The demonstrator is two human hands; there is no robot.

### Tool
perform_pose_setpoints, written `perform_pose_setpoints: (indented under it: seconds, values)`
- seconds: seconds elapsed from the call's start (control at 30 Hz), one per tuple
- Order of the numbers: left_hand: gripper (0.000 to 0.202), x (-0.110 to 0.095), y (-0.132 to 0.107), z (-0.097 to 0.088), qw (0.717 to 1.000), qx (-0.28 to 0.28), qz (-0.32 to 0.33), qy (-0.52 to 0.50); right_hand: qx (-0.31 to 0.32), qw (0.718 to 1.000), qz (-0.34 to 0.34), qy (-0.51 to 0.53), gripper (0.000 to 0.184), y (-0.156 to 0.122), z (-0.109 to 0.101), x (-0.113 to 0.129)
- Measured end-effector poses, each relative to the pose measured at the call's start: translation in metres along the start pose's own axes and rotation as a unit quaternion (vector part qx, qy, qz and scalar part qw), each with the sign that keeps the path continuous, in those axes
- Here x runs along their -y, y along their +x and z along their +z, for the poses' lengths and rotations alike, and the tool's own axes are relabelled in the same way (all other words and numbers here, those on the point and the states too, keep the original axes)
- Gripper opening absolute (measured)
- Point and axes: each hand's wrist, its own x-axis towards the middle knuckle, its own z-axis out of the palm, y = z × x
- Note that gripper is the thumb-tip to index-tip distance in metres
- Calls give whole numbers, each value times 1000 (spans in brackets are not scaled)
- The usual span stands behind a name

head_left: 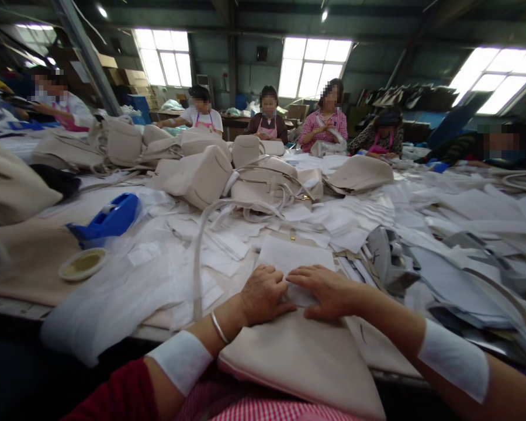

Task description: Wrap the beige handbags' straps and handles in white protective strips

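A beige leather bag point(302, 356) lies flat at the table's near edge, partly over my lap. On its far end rests a white sheet of paper point(289, 257). My left hand point(263, 292) is curled, its fingers pressing and pinching the sheet's near edge. My right hand point(326, 289) lies beside it, fingers stretched flat on the same paper edge. The two hands touch each other. A silver bangle point(219, 327) circles my left wrist.
A blue tape dispenser point(109, 219) and a small dish of glue point(82, 263) sit at left. Finished beige bags point(201, 175) pile mid-table among white paper and straps. Grey pieces point(386, 251) lie at right. Several other people work along the far side.
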Motion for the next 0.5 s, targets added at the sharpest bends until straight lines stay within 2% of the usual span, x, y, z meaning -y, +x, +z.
perform_pose_setpoints:
  seconds: [0.1, 0.17, 0.23, 0.33, 0.5]
  values:
    - [47, -1, 1, -1, 1000, -1, -2, 2, -38, 998, 17, -49, 37, -3, 14, 11]
    - [48, -2, 1, -2, 1000, -8, -1, 4, -50, 997, 21, -57, 25, 0, 21, 15]
    - [50, -2, 0, -2, 1000, -19, -2, 3, -44, 997, 12, -55, 20, 4, 23, 17]
    - [54, -3, 0, -2, 999, -30, -14, 3, -37, 997, 2, -62, 22, 9, 21, 17]
    - [63, -3, 0, -3, 999, -45, -29, -2, -17, 993, 48, -108, 16, 20, 30, 17]
